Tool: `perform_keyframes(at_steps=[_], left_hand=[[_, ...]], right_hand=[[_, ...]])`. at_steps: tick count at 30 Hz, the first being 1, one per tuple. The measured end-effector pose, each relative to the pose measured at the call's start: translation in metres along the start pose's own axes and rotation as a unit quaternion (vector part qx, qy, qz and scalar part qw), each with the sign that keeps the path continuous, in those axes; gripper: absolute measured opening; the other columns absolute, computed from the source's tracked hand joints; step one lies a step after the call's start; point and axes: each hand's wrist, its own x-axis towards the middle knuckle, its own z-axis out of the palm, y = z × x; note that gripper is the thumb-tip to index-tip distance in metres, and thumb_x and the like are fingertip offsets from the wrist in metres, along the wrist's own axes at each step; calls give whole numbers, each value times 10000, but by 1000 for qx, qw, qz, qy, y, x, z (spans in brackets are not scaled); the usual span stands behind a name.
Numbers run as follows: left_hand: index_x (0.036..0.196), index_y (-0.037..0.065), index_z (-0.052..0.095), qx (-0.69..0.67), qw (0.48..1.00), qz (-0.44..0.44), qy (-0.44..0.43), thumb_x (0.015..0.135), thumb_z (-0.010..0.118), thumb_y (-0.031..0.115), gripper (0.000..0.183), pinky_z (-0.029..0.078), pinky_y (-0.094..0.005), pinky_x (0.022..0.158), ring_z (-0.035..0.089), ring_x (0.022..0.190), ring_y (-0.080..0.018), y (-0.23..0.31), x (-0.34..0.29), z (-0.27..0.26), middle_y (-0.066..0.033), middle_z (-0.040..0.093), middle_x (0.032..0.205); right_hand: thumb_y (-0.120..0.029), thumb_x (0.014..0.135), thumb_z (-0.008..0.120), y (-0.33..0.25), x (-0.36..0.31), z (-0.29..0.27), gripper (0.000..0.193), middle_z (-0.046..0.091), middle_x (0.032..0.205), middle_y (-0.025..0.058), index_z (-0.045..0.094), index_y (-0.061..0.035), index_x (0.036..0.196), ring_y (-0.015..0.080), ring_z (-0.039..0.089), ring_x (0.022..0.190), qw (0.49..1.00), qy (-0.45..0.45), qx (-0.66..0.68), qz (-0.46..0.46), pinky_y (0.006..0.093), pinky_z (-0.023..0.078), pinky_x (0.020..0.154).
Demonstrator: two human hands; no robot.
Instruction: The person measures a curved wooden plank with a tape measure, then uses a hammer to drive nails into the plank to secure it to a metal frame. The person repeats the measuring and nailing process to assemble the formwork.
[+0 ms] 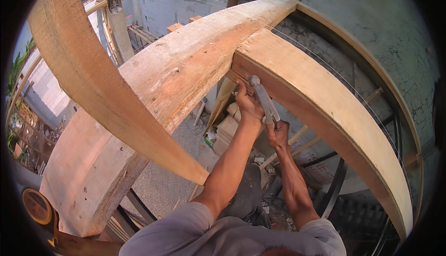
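Note:
My right hand [278, 135] is closed round a hammer [265, 99], whose rounded metal end lies close to the inner face of a thick board [320, 86] on the right. Just left of the hammer, my left hand [249, 101] is raised with its fingers bent against a short wooden piece [238, 77] under the corner. What those fingers pinch, if anything, is too small to make out. At that corner the right board's end butts against a wide, weathered plank [186, 65] with nail heads in its top.
A long curved-looking timber [88, 70] crosses the left foreground. A yellow and black tape measure [38, 206] is at the lower left. Cracked grey wall [385, 37] stands on the right. Below are gravel ground [162, 186], stacked bags [227, 132] and dark metal bars [337, 186].

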Motion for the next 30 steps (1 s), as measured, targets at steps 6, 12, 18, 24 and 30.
perform_keyframes(at_steps=[6,12,18,24,30], left_hand=[[1345,143,493,-43,998,-16,-43,910,538,590,625,457,-493,969,542,1165,-295,-2,-1,-3,-99,561,1287],[1406,161,424,-44,995,-18,-88,909,525,602,671,397,-521,1040,483,1247,-300,-4,3,-5,-100,506,1359],[1423,160,399,-55,995,-22,-86,913,499,618,693,402,-523,1040,470,1270,-307,-4,4,-8,-107,483,1380],[1401,132,411,-67,994,-45,-79,911,509,621,699,424,-500,1027,499,1237,-318,-4,8,-12,-135,513,1342],[1379,97,429,-45,983,-33,-173,877,674,436,653,448,-472,1013,527,1198,-292,-6,0,-18,-106,536,1319]], right_hand=[[-706,840,470,-3,-22,-9,678,466,631,50,484,-30,789,152,452,568,932,115,257,-228,340,387,506],[-824,793,423,-72,-23,-29,788,438,605,48,461,-38,811,160,446,506,854,106,373,-346,313,387,459],[-503,1024,376,-119,-32,-52,514,437,597,17,495,-20,892,86,474,490,950,53,301,-58,241,395,431],[-481,1037,348,-102,-17,-37,507,439,593,-7,493,-45,823,82,452,452,984,-25,170,49,251,375,401],[-461,1040,355,-84,-18,-21,486,429,600,-7,471,-53,804,78,438,461,987,-5,161,23,258,368,399]])
